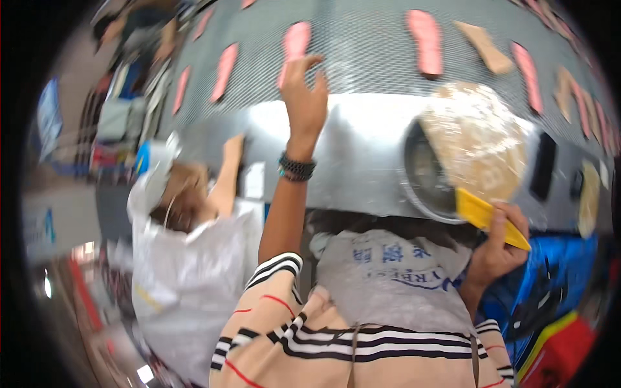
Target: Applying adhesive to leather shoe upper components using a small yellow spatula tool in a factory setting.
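My left hand [305, 107] reaches out over the edge of a grey mesh surface [362, 58], fingers apart. Its fingertips overlap the lower end of a pink insole-shaped piece [297, 40]; whether they touch it I cannot tell. In my right hand [499, 249] is a flat yellow scraper [475, 208], held at its lower end. The scraper's upper end lies against a plastic-wrapped tan round cover [479, 139]. That cover sits over the right part of a round metal bowl [414, 171], whose inside shows only at the left.
More pink and tan pieces, such as a pink one [425, 42] and a tan one [485, 46], lie across the mesh. A shiny metal ledge [369, 155] runs along its near side. White sacks [187, 291] stand at the left. A dark slab [543, 167] is right of the cover.
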`<action>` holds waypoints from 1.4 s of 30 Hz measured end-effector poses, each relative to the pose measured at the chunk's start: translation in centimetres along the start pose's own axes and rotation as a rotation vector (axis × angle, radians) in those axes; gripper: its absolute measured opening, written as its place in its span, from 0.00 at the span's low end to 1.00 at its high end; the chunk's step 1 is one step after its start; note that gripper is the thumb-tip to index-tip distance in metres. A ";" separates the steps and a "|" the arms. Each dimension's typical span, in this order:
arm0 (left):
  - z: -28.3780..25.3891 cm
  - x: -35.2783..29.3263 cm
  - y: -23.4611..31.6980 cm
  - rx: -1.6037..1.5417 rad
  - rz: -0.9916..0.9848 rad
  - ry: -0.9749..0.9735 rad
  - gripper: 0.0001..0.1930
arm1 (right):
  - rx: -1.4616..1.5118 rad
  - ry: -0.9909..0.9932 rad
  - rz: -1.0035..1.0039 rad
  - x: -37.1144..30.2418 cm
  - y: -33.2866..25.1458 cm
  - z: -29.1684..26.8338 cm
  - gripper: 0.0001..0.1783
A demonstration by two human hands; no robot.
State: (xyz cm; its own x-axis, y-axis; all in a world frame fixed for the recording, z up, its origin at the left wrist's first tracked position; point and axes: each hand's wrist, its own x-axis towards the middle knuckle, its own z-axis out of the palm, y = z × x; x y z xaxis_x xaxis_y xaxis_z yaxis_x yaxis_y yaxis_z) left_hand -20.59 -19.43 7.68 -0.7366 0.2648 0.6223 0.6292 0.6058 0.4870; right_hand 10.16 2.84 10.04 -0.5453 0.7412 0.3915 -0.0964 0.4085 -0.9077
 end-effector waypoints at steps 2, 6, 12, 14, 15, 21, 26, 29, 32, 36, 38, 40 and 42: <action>-9.5 -6.1 -7.9 0.388 -0.135 0.072 0.19 | 0.060 -0.059 0.062 0.0 0.4 0.6 0.05; -18.4 -19.4 -14.7 1.086 -0.600 -0.045 0.31 | 0.117 -0.200 0.050 0.0 0.2 1.6 0.05; -16.7 -13.8 -6.0 0.790 -0.516 0.122 0.17 | 0.105 -0.207 -0.026 1.0 -1.1 2.0 0.05; -18.1 -11.6 -2.8 0.390 -0.409 -0.158 0.10 | 0.100 -0.244 0.007 1.2 -1.7 2.4 0.05; -18.3 -10.0 1.1 0.172 -0.335 -0.273 0.11 | 0.033 -0.283 -0.076 1.4 -1.1 2.7 0.06; -14.1 -11.1 10.0 -0.863 -0.427 -0.589 0.10 | -0.174 -0.474 -0.255 0.9 0.7 4.0 0.08; -12.0 -11.7 11.0 -0.978 -0.953 -0.879 0.16 | -0.260 -0.561 -0.297 -0.1 0.7 4.1 0.09; -10.6 -12.1 9.7 -1.035 -1.009 -1.081 0.21 | -0.165 -0.535 -0.248 0.0 0.8 4.0 0.09; -9.5 -12.0 9.7 -0.910 -1.114 -1.199 0.24 | -0.145 -0.549 -0.154 0.1 0.3 3.8 0.11; -8.4 -10.9 10.2 -1.017 -1.089 -1.323 0.25 | -0.134 -0.622 -0.109 0.9 0.7 3.4 0.09; -7.9 -10.6 9.7 -1.050 -1.116 -1.392 0.24 | -0.041 -0.630 0.022 1.6 0.7 3.0 0.08; -7.3 -10.4 9.6 -1.066 -1.093 -1.449 0.23 | 0.182 -0.689 0.315 3.2 -0.2 2.6 0.07; -7.0 -10.2 9.6 -1.053 -1.067 -1.495 0.23 | 0.318 -0.762 0.333 4.2 -0.3 3.2 0.07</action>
State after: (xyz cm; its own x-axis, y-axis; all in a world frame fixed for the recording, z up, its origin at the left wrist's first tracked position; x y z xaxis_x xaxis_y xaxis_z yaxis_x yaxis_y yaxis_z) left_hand -5.33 -21.59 10.30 -0.0732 0.7629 -0.6423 -0.5889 0.4867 0.6453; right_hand 5.26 4.16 11.45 -0.9812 0.1931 -0.0047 0.0017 -0.0159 -0.9999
